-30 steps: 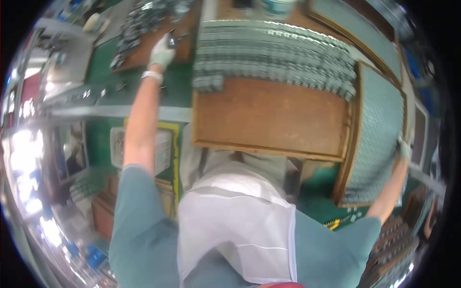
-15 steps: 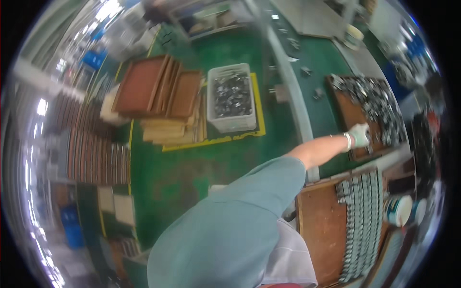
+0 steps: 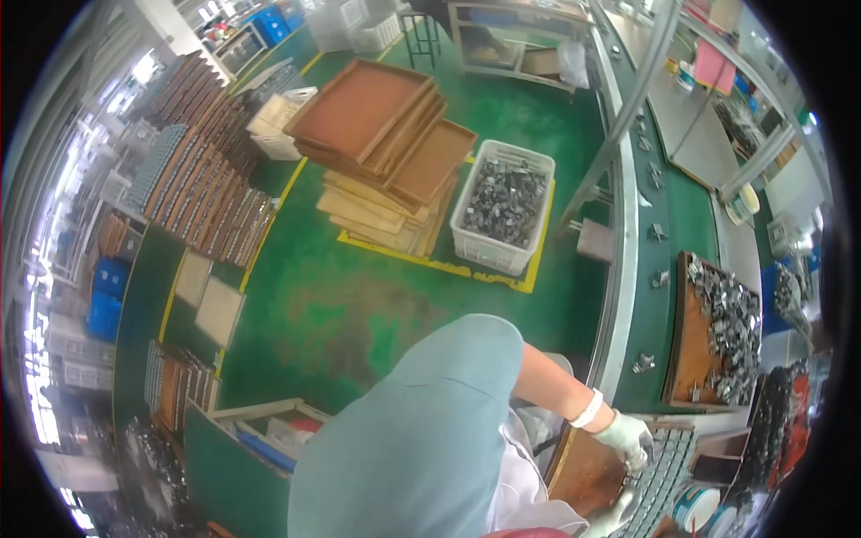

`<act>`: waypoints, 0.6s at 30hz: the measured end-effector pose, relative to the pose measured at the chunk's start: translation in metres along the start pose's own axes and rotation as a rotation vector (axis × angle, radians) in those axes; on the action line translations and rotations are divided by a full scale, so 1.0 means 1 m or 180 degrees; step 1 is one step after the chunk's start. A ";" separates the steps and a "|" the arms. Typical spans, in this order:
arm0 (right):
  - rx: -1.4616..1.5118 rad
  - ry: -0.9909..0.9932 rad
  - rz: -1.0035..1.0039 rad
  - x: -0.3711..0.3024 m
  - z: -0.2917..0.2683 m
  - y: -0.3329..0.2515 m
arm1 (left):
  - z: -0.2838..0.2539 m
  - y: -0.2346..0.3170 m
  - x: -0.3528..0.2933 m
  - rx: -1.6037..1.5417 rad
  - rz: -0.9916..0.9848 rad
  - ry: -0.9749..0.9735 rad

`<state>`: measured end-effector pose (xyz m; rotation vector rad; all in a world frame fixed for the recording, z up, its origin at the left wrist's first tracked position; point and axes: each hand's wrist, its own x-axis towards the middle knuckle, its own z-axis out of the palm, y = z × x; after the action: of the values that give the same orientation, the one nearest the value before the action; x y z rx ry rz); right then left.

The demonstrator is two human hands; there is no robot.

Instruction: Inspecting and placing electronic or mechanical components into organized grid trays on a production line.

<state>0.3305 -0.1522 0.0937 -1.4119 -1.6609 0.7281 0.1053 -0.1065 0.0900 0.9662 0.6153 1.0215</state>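
My left hand [image 3: 626, 438], in a pale glove with a white band at the wrist, is over a wooden tray [image 3: 585, 471] at the lower right. Its fingers are curled closed around a small dark metal part, mostly hidden by the glove. Rows of small metal parts [image 3: 668, 466] stand along the tray's right side, just beside that hand. Nearer the lower edge, my gloved right hand [image 3: 612, 518] lies low over the same tray by the rows. Only part of it shows, and its grip is unclear.
Beyond the tray, a second wooden tray [image 3: 686, 345] holds a heap of loose metal parts [image 3: 731, 332]. Single parts lie on the green belt [image 3: 653, 314]. A white crate [image 3: 502, 255] of parts and stacked brown trays [image 3: 359, 108] stand on the floor. White tubs [image 3: 695, 508] sit at right.
My left hand has drawn back from the tray of heaped parts to the tray with the rows. My right hand has come into view, and the whole view has shifted.
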 end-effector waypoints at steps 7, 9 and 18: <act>0.1544 -0.0299 0.0305 -0.011 0.023 -0.027 | -0.003 -0.013 -0.016 0.0232 -0.0187 0.0363; 0.1415 -0.0215 0.0520 -0.010 0.012 0.015 | 0.004 -0.016 -0.022 0.0034 -0.0258 0.0390; 0.0803 0.0087 0.0081 -0.024 0.020 -0.018 | 0.020 0.018 -0.045 0.0543 -0.0846 -0.0007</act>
<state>0.3049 -0.1780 0.0941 -1.2600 -1.4746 0.8951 0.0954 -0.1519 0.1150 1.0031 0.8160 0.7404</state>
